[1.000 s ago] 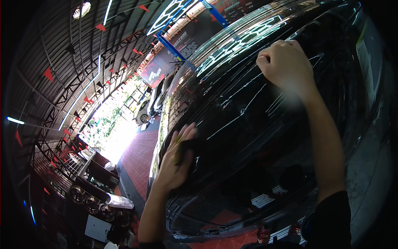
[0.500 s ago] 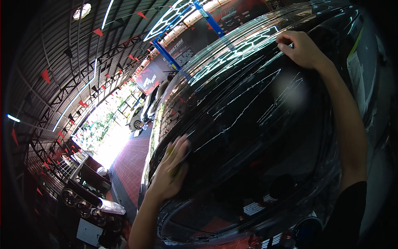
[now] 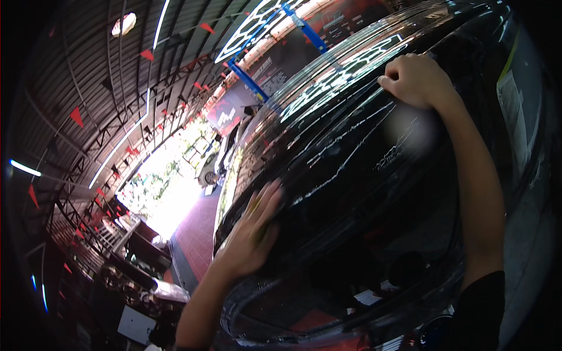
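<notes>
A glossy black car panel [image 3: 351, 234] fills the middle and right, with a clear, creased film [image 3: 328, 181] over it. My left hand [image 3: 249, 234] lies on the panel's left side, fingers long and close together. A small yellow-green piece [image 3: 255, 206] shows between these fingers; its full shape is hidden under the hand. Farther away at the upper right, my right hand [image 3: 418, 79] is closed, thumb against curled fingers. It seems to grip the film's edge, where folds run toward it, though the edge itself is hard to make out.
Masking sheet [image 3: 515, 111] hangs along the panel's right side. Wheels [image 3: 111, 278] and a white board [image 3: 136, 329] stand at the lower left. A blue lift post [image 3: 249, 81], a parked car [image 3: 208, 172] and a red tiled floor [image 3: 196, 228] lie beyond.
The view has shifted slightly, moving the background to the right. My right hand has come a little nearer and to the left. My left hand stays at about the same part of the panel.
</notes>
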{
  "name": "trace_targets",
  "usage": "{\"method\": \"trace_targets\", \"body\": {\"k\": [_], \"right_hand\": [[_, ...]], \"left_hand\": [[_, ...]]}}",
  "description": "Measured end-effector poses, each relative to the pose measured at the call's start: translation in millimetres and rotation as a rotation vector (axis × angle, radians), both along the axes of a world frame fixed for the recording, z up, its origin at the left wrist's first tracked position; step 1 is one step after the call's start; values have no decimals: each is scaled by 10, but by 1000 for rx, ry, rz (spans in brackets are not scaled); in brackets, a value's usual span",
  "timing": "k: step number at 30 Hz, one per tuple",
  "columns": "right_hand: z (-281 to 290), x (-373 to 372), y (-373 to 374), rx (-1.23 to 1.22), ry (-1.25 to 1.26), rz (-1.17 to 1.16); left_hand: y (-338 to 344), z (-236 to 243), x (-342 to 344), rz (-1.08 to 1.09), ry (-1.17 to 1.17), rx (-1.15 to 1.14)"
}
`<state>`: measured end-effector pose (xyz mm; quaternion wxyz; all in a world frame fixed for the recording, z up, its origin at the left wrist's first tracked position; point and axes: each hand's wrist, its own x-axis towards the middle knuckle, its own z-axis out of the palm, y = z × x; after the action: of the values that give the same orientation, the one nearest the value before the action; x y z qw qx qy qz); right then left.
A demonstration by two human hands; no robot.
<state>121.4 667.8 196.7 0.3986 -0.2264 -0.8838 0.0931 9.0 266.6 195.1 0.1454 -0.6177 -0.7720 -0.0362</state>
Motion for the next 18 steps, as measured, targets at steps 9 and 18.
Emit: {"method": "trace_targets", "body": {"k": [9,18], "right_hand": [[-196,47,197,54,71,33],[-73,59,7,65,118,64]], "left_hand": [[778,84,91,-98,-16,-40],[1536,264,137,-220,41,-10]]}}
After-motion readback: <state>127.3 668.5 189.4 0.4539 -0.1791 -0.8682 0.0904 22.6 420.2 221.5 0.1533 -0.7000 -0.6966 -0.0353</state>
